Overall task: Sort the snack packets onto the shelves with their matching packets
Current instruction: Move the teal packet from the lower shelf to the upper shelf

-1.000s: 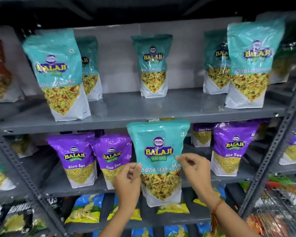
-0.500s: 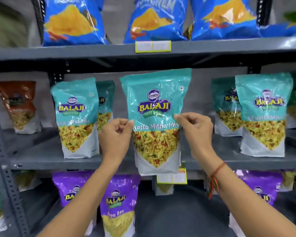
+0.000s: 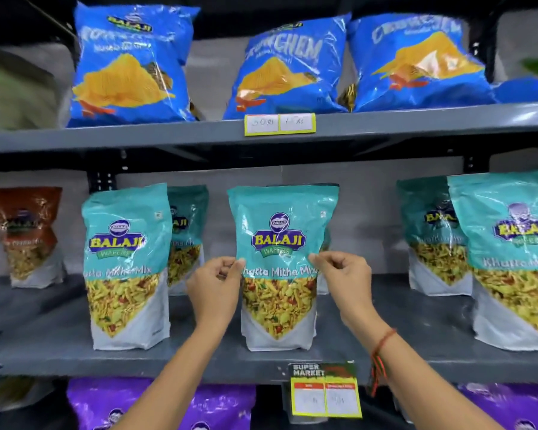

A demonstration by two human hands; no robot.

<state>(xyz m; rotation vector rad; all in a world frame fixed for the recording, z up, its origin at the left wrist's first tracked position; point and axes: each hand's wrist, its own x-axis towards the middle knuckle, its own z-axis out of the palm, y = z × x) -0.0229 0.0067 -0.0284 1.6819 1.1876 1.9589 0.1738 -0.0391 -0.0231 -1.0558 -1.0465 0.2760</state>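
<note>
A teal snack packet is shown standing upright on the middle shelf, its base resting near the front edge. It is pinched at mid-height on both side edges: the left hand grips the packet's left edge between thumb and fingers, and the right hand grips its right edge likewise. A red thread is worn on the right wrist. Behind the held packet, another teal packet is mostly hidden; only slivers of it are seen. To the left of the held packet stands a matching teal packet, with one more half covered behind it. Further left, a brown packet is blurred and its lettering is unreadable. To the right, two teal packets are seen, the nearer one cut off by the frame. Above, blue chip bags are lined up; below, purple packets are cut off. The price tag figures cannot be read.
</note>
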